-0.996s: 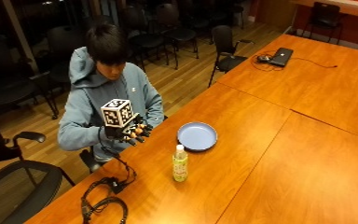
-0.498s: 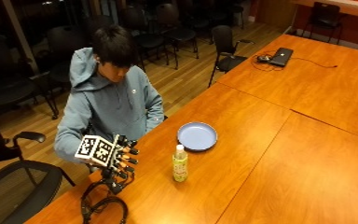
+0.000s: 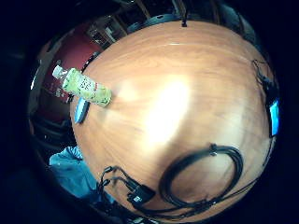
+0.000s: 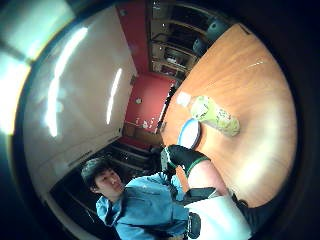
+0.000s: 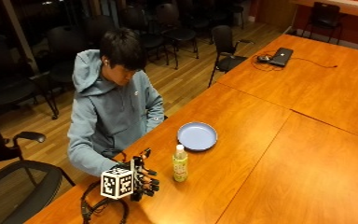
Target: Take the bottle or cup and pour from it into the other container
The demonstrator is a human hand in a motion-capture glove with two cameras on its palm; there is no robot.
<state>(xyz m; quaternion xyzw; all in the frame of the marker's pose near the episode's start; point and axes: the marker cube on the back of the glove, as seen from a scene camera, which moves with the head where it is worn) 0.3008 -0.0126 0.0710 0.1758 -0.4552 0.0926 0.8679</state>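
Observation:
In the outside view a small bottle (image 5: 179,163) with a white cap and a yellow-green label stands upright on the wooden table (image 5: 272,154). Just beyond it lies a shallow blue plate (image 5: 197,136). My gloved right hand (image 5: 141,179) hovers low over the table edge, a short way to the side of the bottle and apart from it, fingers relaxed and holding nothing. The little finger side palm view shows the bottle (image 3: 84,87) and the plate (image 3: 81,109) past a stretch of bare wood. The thumb side palm view shows the bottle (image 4: 212,114), the plate (image 4: 190,132) and a gloved finger (image 4: 184,155).
A coil of black cable (image 5: 104,210) lies on the table corner beside the hand, seen also as the cable coil (image 3: 201,177). A laptop (image 5: 281,56) sits at the far end. Office chairs stand behind the person.
The gloved hand has come down from chest height to just above the table and moved closer to the bottle. Bottle and plate have not moved.

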